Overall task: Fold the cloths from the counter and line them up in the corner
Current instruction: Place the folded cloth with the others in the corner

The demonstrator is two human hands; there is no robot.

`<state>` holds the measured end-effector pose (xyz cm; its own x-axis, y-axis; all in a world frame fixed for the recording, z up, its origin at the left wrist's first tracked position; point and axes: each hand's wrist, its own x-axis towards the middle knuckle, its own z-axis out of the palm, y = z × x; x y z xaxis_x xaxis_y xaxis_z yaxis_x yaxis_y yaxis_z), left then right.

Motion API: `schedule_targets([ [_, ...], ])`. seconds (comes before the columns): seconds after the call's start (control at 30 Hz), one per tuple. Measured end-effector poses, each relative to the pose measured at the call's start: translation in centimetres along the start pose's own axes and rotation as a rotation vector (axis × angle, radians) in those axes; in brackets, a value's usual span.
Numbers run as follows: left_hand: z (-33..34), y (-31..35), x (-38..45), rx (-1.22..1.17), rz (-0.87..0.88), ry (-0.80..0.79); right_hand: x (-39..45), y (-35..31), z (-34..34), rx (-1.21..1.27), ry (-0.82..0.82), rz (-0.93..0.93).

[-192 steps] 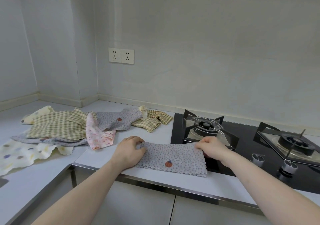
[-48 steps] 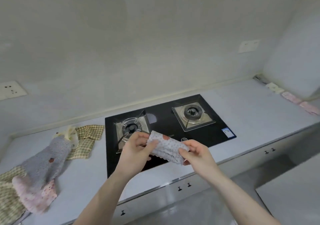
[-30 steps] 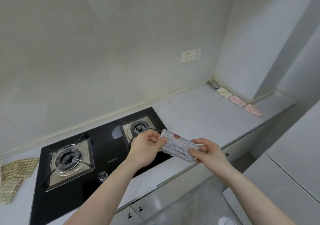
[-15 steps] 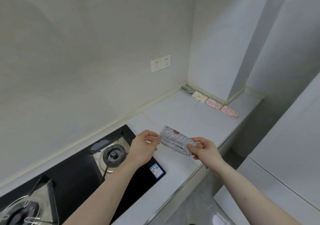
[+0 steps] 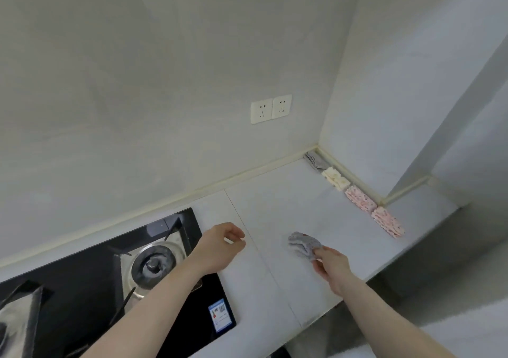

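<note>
Pinching one end of the folded grey cloth [image 5: 304, 246], the right hand [image 5: 331, 268] at 5 o'clock carries it just above the pale counter [image 5: 277, 212], thumb and fingers closed on the fabric. At 7 o'clock the left hand [image 5: 220, 247] hangs loosely curled and holds nothing, beside the black hob [image 5: 90, 283]. Farther off, toward 2 o'clock, four folded cloths [image 5: 357, 195] lie in a row along the side wall into the corner. Two sockets [image 5: 270, 108] sit on the wall at 12 o'clock.
</note>
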<state>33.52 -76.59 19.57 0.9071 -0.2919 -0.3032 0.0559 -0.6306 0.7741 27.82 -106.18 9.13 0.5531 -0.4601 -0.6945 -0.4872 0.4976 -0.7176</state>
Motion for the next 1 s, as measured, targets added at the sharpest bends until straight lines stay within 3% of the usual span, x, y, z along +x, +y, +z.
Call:
schedule_targets([
  [0.53,4.4,4.5,13.5,0.037,-0.235,-0.065,21.4,-15.6,3.6,-0.37,-0.083,-0.151],
  [0.73,4.2,6.0,17.0,0.048,-0.256,-0.059,24.9,-19.9,7.4,-0.229,-0.126,-0.237],
  [0.9,4.9,6.1,18.9,0.045,-0.286,-0.081,27.1,-19.2,8.1,-0.83,-0.035,-0.42],
  [1.0,5.5,6.1,19.5,0.075,-0.302,-0.117,28.5,-17.9,8.0,-1.191,-0.083,-0.455],
])
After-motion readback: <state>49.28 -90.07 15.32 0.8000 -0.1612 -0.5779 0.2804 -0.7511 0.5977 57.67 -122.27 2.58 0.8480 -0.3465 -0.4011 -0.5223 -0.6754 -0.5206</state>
